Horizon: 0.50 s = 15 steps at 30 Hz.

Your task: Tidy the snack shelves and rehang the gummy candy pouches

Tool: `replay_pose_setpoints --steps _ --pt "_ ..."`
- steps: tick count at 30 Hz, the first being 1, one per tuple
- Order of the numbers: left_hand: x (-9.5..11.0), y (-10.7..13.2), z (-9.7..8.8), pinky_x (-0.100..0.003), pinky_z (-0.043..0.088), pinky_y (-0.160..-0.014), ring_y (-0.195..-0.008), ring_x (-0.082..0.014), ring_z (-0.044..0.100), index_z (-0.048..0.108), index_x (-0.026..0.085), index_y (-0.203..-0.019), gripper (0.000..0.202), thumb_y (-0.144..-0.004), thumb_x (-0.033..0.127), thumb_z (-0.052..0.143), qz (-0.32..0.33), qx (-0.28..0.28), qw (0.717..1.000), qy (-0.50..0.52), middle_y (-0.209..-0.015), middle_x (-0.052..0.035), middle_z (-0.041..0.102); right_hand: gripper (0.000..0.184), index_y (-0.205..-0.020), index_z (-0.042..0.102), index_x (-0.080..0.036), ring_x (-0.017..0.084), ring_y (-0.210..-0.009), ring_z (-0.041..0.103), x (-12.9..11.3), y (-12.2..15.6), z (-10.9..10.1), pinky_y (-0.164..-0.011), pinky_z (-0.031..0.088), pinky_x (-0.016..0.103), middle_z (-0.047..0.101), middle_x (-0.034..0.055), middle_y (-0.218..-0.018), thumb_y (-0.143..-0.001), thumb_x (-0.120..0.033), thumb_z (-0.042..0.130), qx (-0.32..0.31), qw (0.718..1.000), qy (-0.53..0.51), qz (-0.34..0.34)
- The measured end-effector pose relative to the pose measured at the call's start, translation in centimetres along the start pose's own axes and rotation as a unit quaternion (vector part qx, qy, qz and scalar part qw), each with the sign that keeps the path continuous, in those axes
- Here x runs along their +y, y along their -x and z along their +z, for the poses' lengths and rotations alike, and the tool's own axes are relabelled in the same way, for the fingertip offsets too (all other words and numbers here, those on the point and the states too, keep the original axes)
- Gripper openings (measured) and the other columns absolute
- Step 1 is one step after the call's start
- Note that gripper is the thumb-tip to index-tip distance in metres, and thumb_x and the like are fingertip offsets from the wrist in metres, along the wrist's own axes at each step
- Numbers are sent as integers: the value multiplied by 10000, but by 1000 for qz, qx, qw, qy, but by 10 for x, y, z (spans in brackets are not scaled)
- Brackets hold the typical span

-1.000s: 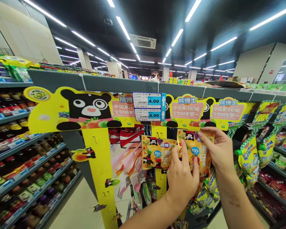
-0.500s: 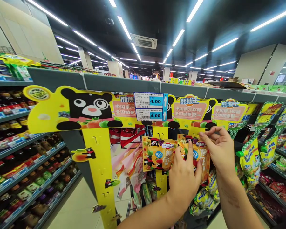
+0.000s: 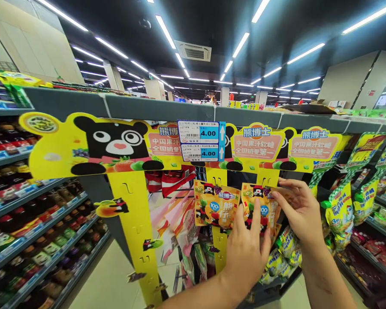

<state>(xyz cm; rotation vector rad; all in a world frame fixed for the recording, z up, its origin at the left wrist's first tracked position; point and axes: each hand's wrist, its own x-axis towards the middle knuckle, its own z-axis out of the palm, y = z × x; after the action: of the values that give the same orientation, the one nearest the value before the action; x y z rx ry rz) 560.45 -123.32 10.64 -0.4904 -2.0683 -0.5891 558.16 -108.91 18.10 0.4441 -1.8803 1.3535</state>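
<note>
The orange gummy candy bag with a black bear on it hangs under the yellow bear header, to the right of a matching gummy candy bag. My left hand lies against its front, fingers stretched and apart, covering much of the lower part. At the upper right edge of the same bag, my right hand pinches with thumb and fingers; the exact contact is partly hidden. Above both bags runs the yellow cardboard header, which carries two blue-and-white price tags.
A grey shelf beam spans the rack above the header. Red and pink packets hang behind, at left. Yellow-green snack bags hang on the right. Bottle shelves line the left side, and a yellow post stands in front.
My right hand has moved slightly down and right, along with the bag edge it pinches. My left hand has stayed against the bag front. The view has shifted slightly.
</note>
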Motion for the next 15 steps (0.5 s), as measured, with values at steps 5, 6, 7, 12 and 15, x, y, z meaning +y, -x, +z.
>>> replay_pose_setpoints --steps 5,6,7,12,15 --pt "-53 58 -1 -359 542 -1005 -1384 -312 461 500 60 -1404 560 -848 97 557 171 20 983 71 -1454 -271 425 368 -1168 597 -236 291 -1315 513 31 83 -11 -1119 449 509 514 98 -1405 -824 -173 713 132 964 198 -122" --pt "-68 73 -1 -352 547 -996 -1370 -303 478 538 57 -1363 536 -827 73 544 210 21 974 83 -1386 -259 495 395 -1161 587 -244 295 -1294 530 45 108 -13 -1074 484 506 516 96 -1394 -804 -125 707 178 953 204 -133" --pt "-82 89 -1 -347 559 -975 -1338 -294 512 570 56 -1321 505 -818 60 524 244 22 965 92 -1298 -240 569 423 -1144 578 -253 295 -1261 555 61 135 -15 -1039 506 505 509 92 -1390 -776 -92 710 200 944 218 -144" --pt "-139 159 3 -294 600 -858 -1122 -219 665 625 139 -1196 372 -867 10 504 134 -70 986 71 -1226 -197 639 484 -1179 578 -241 355 -1312 488 140 262 -14 -1106 387 642 447 123 -1424 -731 -220 760 173 957 226 62" --pt "-153 188 2 -323 603 -885 -1134 -214 657 631 183 -1170 347 -890 11 517 50 -123 990 52 -1316 -171 590 430 -1134 658 -276 351 -1213 555 165 311 -5 -1120 378 611 607 88 -1256 -724 -365 752 53 943 97 313"
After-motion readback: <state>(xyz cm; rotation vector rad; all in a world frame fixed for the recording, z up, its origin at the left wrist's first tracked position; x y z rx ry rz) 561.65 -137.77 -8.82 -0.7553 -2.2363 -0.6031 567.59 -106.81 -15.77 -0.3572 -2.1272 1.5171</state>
